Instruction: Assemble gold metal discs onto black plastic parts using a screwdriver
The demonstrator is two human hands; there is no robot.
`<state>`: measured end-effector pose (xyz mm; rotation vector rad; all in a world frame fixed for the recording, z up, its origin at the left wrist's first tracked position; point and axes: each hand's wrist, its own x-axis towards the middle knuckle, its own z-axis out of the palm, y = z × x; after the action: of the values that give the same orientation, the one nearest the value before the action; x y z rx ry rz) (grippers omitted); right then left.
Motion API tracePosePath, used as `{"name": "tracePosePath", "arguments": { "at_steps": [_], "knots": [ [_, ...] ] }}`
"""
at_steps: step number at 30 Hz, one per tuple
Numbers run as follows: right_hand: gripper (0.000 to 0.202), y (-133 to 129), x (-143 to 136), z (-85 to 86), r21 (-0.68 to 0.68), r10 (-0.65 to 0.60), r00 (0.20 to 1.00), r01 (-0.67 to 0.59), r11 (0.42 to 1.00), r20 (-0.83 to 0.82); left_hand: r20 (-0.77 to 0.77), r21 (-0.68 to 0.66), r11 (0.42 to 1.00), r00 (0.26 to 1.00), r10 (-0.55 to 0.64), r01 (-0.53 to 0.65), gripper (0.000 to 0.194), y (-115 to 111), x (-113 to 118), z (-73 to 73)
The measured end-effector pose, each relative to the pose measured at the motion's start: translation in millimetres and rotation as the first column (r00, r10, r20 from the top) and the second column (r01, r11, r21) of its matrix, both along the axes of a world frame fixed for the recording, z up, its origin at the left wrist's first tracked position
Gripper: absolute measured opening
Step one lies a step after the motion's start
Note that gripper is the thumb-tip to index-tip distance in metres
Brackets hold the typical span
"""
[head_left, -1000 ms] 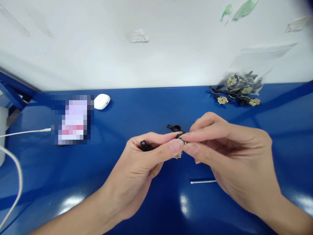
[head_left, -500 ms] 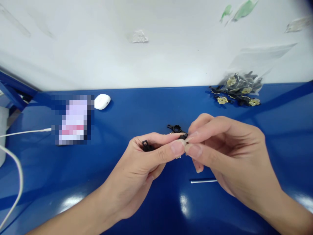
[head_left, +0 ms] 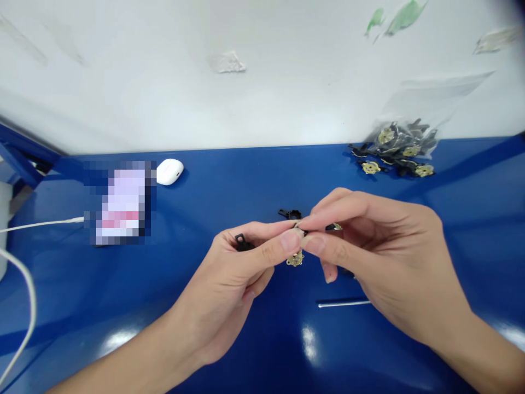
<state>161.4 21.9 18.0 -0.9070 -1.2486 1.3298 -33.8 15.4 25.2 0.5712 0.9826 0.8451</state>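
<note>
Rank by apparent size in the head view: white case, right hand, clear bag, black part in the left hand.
1. Right hand
2. Clear bag
3. White case
4. Black part in the left hand, visible portion only

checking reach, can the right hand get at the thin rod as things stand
Probably, once freed: the thin rod runs partly behind the right hand with its left end uncovered, but that hand is busy at the left hand.
</note>
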Motion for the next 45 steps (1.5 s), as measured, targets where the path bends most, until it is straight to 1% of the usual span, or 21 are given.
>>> {"name": "tracePosePath", "arguments": {
  "at_steps": [3, 6, 10, 15, 20, 26, 32, 35, 38, 41, 43, 45],
  "knots": [
    [0.026, 1.4, 1.8, 1.0, -0.016, -0.01, 1.0, 0.01, 1.0, 0.013, -0.016, -0.003, 1.0, 1.0, 0.016, -0.016, 0.048, 0.3, 1.2, 0.0],
    [0.026, 2.2, 3.1, -0.7, -0.031, -0.013, 1.0, 0.013, 0.999, 0.01, -0.043, 0.005, 0.999, 0.998, 0.041, -0.041, 0.043, 0.1, 1.8, 0.4],
    [0.023, 2.8, 3.7, -2.0, -0.01, -0.001, 1.0, 0.001, 1.0, 0.018, -0.077, 0.0, 0.998, 0.995, 0.06, -0.06, 0.037, -0.9, 0.9, 0.2],
    [0.02, 6.5, 5.0, 1.2, -0.005, 0.024, 0.999, -0.023, 1.0, 0.042, -0.108, -0.027, 0.996, 0.991, 0.083, -0.086, 0.04, 0.4, 1.0, -0.4],
    [0.016, 7.6, 6.7, 0.8, 0.011, 0.034, 0.999, -0.034, 0.999, 0.016, -0.112, -0.03, 0.995, 0.99, 0.087, -0.091, 0.035, 2.0, 2.4, -0.3],
    [0.023, 6.2, 4.9, -6.0, 0.048, 0.095, 0.995, -0.093, 0.995, -0.037, -0.089, -0.026, 0.997, 0.993, 0.073, -0.076, 0.036, -1.2, 1.7, 0.0],
    [0.021, 1.2, 2.5, -5.9, 0.066, 0.072, 0.997, -0.071, 0.995, -0.014, -0.089, -0.013, 0.998, 0.994, 0.056, -0.058, 0.044, -1.8, -0.7, 2.0],
    [0.018, -1.3, 1.6, -6.5, 0.066, 0.077, 0.997, -0.077, 0.995, -0.004, -0.052, 0.003, 1.0, 0.998, 0.026, -0.025, 0.048, -1.0, -1.1, 2.7],
    [0.011, -1.6, 1.7, -8.2, 0.031, 0.083, 0.997, -0.082, 0.996, -0.01, -0.012, 0.002, 1.0, 1.0, -0.014, 0.014, 0.05, -0.6, -2.2, 0.9],
    [0.005, -0.7, 2.7, -8.7, -0.009, 0.081, 0.996, -0.081, 0.997, -0.037, 0.003, 0.001, 0.999, 0.999, -0.033, 0.033, 0.048, -0.8, -3.5, -2.5],
    [0.008, -0.8, 2.7, -8.0, -0.026, 0.08, 0.996, -0.081, 0.996, -0.032, 0.01, 0.008, 0.999, 0.999, -0.042, 0.042, 0.044, -1.1, -3.5, -3.9],
    [0.011, -2.2, 1.8, -6.6, -0.026, 0.059, 0.998, -0.059, 0.998, 0.006, 0.009, 0.014, 0.999, 0.999, -0.042, 0.042, 0.039, -1.4, -3.0, -3.8]
  ]
}}
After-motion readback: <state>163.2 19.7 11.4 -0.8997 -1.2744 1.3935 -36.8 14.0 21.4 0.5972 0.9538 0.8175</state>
